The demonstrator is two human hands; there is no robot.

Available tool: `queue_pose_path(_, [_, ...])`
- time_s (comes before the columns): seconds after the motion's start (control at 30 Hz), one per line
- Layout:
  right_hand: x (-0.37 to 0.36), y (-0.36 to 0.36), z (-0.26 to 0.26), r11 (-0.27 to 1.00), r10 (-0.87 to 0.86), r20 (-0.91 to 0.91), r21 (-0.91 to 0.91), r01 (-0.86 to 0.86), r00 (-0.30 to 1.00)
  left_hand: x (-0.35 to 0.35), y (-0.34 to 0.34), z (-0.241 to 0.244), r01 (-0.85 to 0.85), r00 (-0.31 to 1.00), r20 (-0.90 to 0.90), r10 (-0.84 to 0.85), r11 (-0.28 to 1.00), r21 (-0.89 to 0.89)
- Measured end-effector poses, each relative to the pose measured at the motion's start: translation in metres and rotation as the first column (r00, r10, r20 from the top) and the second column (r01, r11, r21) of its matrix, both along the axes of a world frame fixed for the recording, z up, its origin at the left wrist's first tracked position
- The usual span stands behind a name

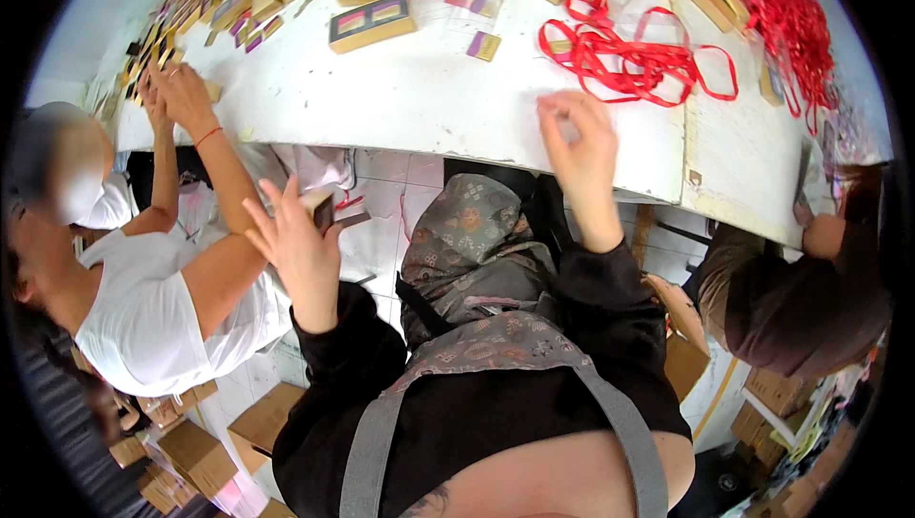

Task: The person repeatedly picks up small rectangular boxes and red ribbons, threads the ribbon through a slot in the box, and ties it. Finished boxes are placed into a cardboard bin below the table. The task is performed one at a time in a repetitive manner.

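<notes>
My left hand [297,250] is raised off the table's near side with its fingers spread, and nothing shows in it. Over the front part of the white table [429,103], my right hand [582,135] is slightly blurred, thumb and forefinger curled towards each other; whether something thin is between them, I cannot tell. Just beyond it lies a loose tangle of red ribbon loops [629,64]. A small gold and purple card [484,46] rests on the tabletop. Left of the card is a gold box with two windows [372,22], with similar boxes behind it.
A co-worker in a white top [157,303] reaches onto the table at left, hands among small gold pieces. Another person in dark clothing [808,296] is at the right. A big heap of red ribbon [772,10] lies at the back right. Cardboard boxes [196,457] stand on the floor.
</notes>
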State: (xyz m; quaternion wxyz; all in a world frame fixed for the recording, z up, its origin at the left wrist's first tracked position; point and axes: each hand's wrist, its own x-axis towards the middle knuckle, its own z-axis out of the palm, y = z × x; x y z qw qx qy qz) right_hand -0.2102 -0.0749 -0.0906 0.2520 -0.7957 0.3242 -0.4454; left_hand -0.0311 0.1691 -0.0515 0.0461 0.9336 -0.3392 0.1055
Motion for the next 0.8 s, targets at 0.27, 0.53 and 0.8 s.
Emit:
queue_pose_path(0.27, [-0.022, -0.083, 0.015, 0.963, -0.266, -0.39, -0.067, 0.261, 0.882, -0.017, -0.038, -0.011, -0.281, 0.495, -0.511, -0.703, 0.427, -0.86])
queue_pose_path(0.53, [-0.06, -0.159, 0.094, 0.881, 0.194, 0.28, 0.373, -0.293, 0.94, -0.001, -0.044, 0.023, 0.306, 0.695, -0.527, -0.49, 0.864, -0.399])
queue_pose_path(0.8, [-0.054, -0.16, 0.14, 0.823, 0.302, 0.386, 0.355, -0.443, 0.872, 0.013, 0.014, 0.019, 0.32, 0.545, -0.786, -0.292, 0.939, -0.127])
